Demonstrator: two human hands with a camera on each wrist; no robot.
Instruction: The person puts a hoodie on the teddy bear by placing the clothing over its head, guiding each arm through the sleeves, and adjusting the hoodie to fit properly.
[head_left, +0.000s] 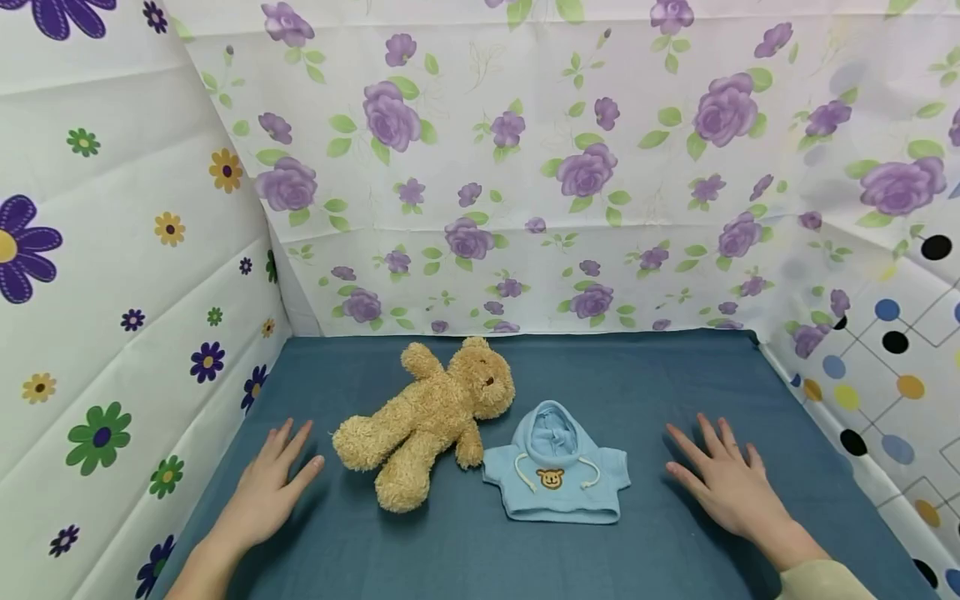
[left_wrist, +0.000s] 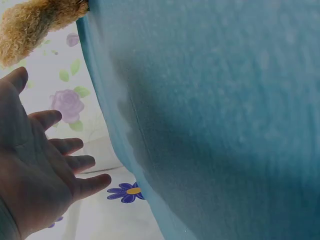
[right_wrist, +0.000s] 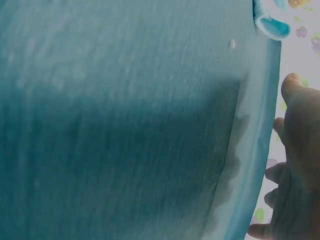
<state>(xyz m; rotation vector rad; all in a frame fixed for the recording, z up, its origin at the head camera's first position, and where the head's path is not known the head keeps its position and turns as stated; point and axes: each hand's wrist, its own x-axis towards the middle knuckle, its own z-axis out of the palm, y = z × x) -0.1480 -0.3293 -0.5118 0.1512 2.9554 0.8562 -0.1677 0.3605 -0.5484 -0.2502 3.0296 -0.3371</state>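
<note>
A tan plush teddy bear (head_left: 435, 412) lies on its back on the blue cloth, head toward the far right and legs toward the near left. Beside it, a small light-blue doll hoodie (head_left: 558, 475) with white drawstrings and a bear-face patch is spread flat, hood away from me. My left hand (head_left: 266, 483) hovers left of the bear's feet, fingers spread and holding nothing. To the right of the hoodie, my right hand (head_left: 727, 483) is held with fingers apart, also with nothing in it. The left wrist view catches the bear's furry leg (left_wrist: 30, 30); the right one shows a hoodie sleeve (right_wrist: 272, 22).
Blue cloth (head_left: 420, 558) covers the table. A floral curtain (head_left: 525, 183) rises along the back edge, with a flower-print sheet (head_left: 112, 358) on the left and a dotted sheet (head_left: 900, 367) on the right.
</note>
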